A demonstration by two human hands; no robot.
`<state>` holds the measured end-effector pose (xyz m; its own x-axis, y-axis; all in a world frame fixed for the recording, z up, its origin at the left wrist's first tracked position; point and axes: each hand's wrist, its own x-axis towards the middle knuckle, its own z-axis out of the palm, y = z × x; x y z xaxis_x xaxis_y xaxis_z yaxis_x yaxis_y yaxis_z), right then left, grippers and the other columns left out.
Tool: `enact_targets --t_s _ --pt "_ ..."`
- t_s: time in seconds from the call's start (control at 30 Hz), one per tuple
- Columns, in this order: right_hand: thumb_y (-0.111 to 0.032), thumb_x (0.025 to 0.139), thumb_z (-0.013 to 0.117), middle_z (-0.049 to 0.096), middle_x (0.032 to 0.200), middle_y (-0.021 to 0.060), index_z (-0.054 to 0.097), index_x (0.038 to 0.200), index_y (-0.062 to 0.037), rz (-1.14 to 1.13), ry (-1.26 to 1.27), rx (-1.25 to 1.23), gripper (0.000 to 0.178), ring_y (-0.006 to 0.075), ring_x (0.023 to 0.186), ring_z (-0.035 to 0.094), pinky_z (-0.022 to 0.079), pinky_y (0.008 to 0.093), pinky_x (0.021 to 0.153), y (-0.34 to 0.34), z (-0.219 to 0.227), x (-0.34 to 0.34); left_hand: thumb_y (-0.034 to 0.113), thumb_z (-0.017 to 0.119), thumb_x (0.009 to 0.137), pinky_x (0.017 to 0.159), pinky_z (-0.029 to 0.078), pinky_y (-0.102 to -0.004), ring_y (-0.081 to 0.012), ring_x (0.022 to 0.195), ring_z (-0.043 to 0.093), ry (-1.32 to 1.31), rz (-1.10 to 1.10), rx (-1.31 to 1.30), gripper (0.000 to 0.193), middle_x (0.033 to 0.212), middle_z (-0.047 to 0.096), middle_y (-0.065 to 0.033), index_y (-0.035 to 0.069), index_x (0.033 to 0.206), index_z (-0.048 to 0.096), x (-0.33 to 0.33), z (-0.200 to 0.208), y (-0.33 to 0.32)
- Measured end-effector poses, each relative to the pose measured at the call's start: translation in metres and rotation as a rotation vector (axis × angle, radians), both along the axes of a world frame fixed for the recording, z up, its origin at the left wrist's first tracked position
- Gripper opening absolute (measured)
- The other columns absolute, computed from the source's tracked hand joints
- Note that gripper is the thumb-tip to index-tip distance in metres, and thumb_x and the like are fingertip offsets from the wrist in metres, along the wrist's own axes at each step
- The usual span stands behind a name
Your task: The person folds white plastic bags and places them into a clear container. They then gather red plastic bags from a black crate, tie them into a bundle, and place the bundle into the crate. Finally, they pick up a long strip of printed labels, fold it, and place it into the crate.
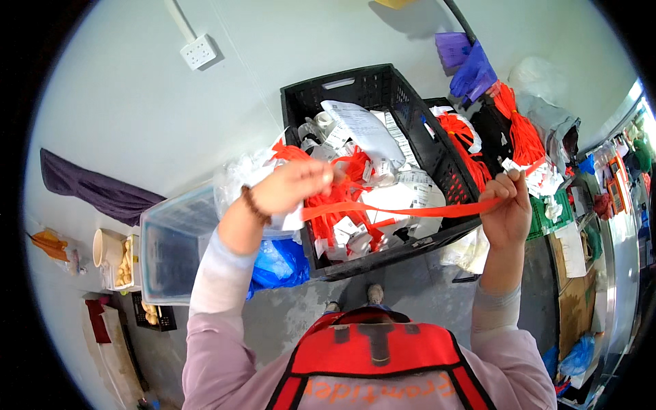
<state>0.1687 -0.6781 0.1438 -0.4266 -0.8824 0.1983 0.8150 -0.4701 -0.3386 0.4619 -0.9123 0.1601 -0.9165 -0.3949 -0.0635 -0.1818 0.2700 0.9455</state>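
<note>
Standing at nine o'clock, a clear tub (164, 256) sits left of a blue bag (280, 263) at half past seven. At ten, the left hand (297, 186), fingers curled, hovers over the near-left part of a black crate (372, 85) with papers (365, 130) inside; its grip cannot be told. A red ribbon (424, 211) spans the crate toward three o'clock, pinched by the right hand (507, 205). A red bundle (524, 133) shows at two.

A flat, bright red-orange strap (424, 211) is stretched nearly level above the front of a black crate (383, 264). It is pinched in the right hand (507, 206), past which a short piece is angled upward.
</note>
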Motion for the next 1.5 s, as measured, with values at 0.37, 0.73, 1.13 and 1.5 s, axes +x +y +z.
enact_targets --t_s 0.37,0.73,1.13,1.5 --pt "-0.029 0.101 0.029 0.032 0.056 -0.0031 0.051 0.094 -0.0042 -0.336 -0.013 -0.107 0.034 0.0070 0.048 0.031 0.031 0.0230 0.047 0.132 -0.019 -0.049 0.036 0.050 0.087 0.074 0.048 -0.0354 -0.0234 0.083 0.064 -0.669 0.106 -0.171 0.038 0.087 0.067 -0.0150 0.001 0.091 0.066 -0.100 -0.139 -0.103" --pt "-0.036 0.100 0.030 0.032 0.053 -0.0038 0.056 0.095 -0.0076 -0.530 0.059 0.079 0.038 0.0060 0.043 0.027 0.026 0.0214 0.042 0.161 -0.038 -0.053 0.036 0.059 0.083 0.080 0.048 -0.0350 -0.0238 0.088 0.064 -0.846 0.020 -0.606 0.035 0.098 0.067 -0.0106 0.007 0.101 0.066 -0.119 -0.085 -0.081" --pt "-0.037 0.099 0.033 0.032 0.052 -0.0064 0.059 0.090 -0.0116 -0.510 0.004 0.236 0.037 0.0042 0.042 0.027 0.026 0.0201 0.042 0.149 -0.042 -0.039 0.041 0.068 0.066 0.086 0.048 -0.0366 -0.0307 0.103 0.059 -1.018 0.104 -0.755 0.059 0.109 0.062 -0.0192 0.000 0.108 0.062 -0.116 -0.133 -0.110" --pt "-0.037 0.099 0.034 0.031 0.051 -0.0070 0.060 0.091 -0.0106 -0.469 0.128 0.214 0.038 0.0035 0.043 0.027 0.024 0.0205 0.043 0.122 -0.028 0.003 0.020 0.056 0.090 0.079 0.047 -0.0303 -0.0149 0.085 0.060 0.199 0.305 0.157 0.022 0.093 0.063 -0.0051 0.004 0.105 0.058 -0.048 0.048 -0.113"
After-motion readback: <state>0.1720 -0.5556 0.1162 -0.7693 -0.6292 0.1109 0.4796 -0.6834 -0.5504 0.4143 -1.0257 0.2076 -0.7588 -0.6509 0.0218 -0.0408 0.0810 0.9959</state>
